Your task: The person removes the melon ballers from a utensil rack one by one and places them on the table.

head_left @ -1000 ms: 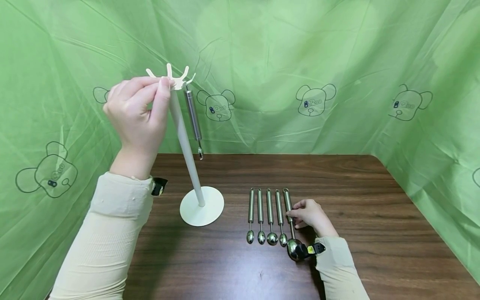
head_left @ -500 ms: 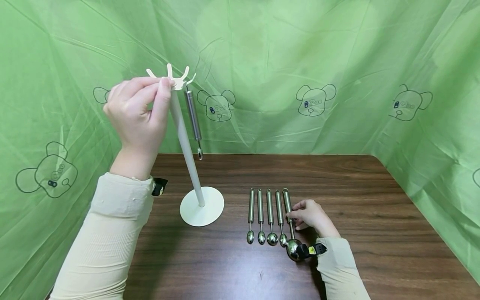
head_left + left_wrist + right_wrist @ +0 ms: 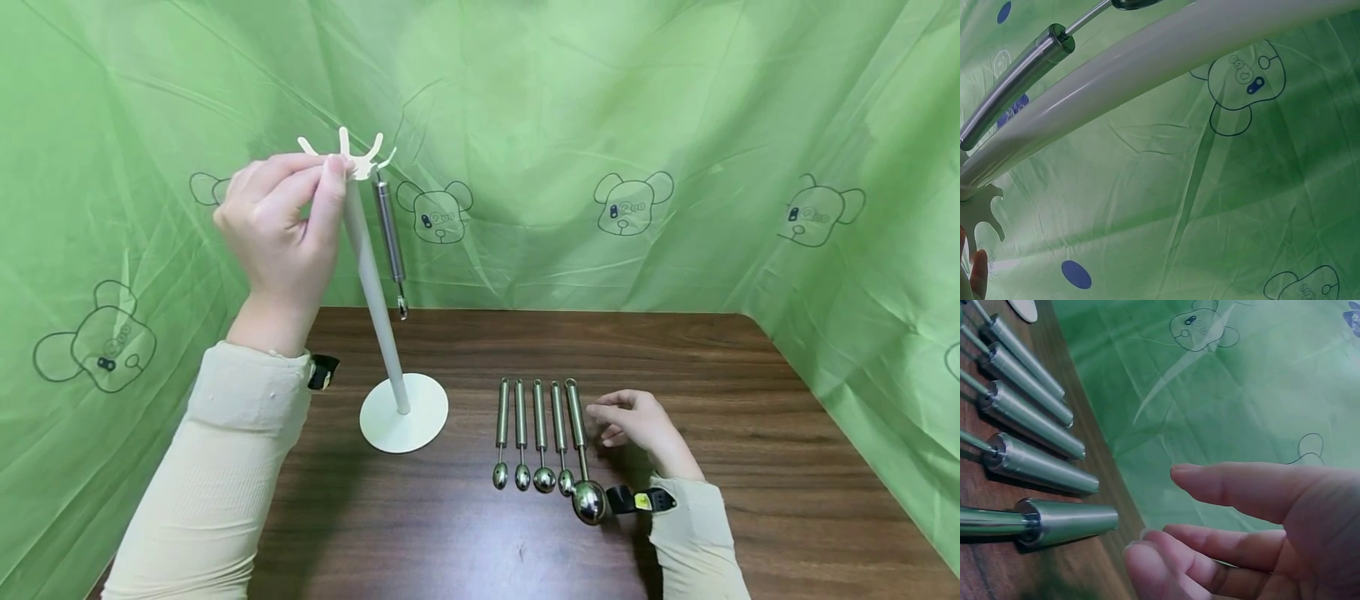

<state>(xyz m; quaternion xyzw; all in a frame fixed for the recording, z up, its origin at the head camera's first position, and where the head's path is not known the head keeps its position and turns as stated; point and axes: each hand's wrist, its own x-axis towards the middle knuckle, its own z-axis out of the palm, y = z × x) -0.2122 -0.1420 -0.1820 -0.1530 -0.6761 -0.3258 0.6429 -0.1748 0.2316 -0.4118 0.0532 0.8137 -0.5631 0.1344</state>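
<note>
My left hand [image 3: 281, 225] pinches the top rack of the white stand [image 3: 375, 300] between thumb and fingertips. Only a finger edge of it shows low at the left in the left wrist view, beside the prongs [image 3: 988, 215]. From a prong on the rack's right side hangs a slim steel scoop [image 3: 389, 233]. My right hand [image 3: 641, 425], fingers loosely bent and parted, hovers just right of the big round-headed scoop [image 3: 589, 502]. In the right wrist view a gap shows between the fingers [image 3: 1229, 487] and that scoop's handle [image 3: 1075, 522]; nothing is held.
Several smaller steel scoops [image 3: 540, 417] lie in a row left of the big one, handles pointing away. The stand's round base [image 3: 382, 425] rests on the brown wooden table [image 3: 465, 533]. A green curtain [image 3: 525, 100] with bear drawings surrounds the table's back and sides.
My right hand has come off the big scoop's handle and shifted a little to the right. The scoop stays on the table. My left hand keeps its pinch on the rack.
</note>
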